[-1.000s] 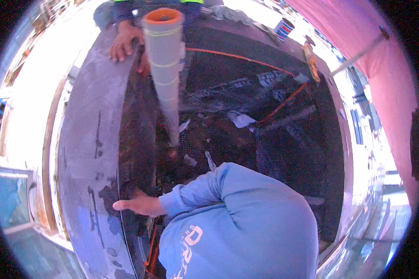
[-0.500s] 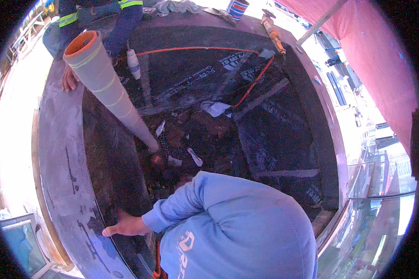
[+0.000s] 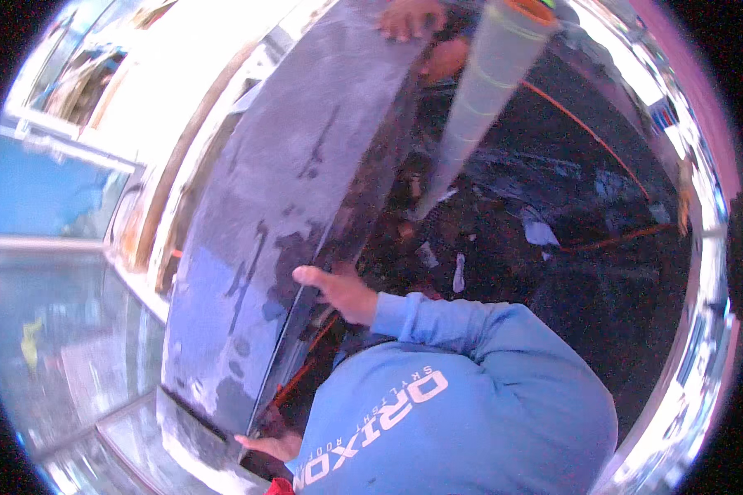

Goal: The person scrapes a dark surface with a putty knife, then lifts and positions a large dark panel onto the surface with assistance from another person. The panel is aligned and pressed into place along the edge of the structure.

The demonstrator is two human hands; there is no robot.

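Observation:
A broad grey concrete-like ledge (image 3: 248, 190) with dark wet-looking stains runs along the left of a dark-lined pit. My right hand (image 3: 347, 293) reaches across from the right and is closed on the ledge's inner edge. Its thumb lies on top; the fingers are hidden below. Nearer me, my left hand (image 3: 274, 444) is closed over the same edge, thumb on top and most fingers out of sight. Beyond my hands, a long pale tube (image 3: 491, 78) with an orange inner rim leans up out of the pit. It touches neither of my hands.
Another person's hand (image 3: 413, 18) rests on the ledge's far end. An orange cable (image 3: 594, 136) crosses the pit's dark lining. White scraps (image 3: 459, 272) lie at the bottom. Glass panels (image 3: 66, 330) stand left of the ledge, and a can (image 3: 662, 115) is at the far right.
My view has swung left, so the ledge, tube and pit sit further right. My right hand remains at the ledge's edge. My left hand has come into view lower down.

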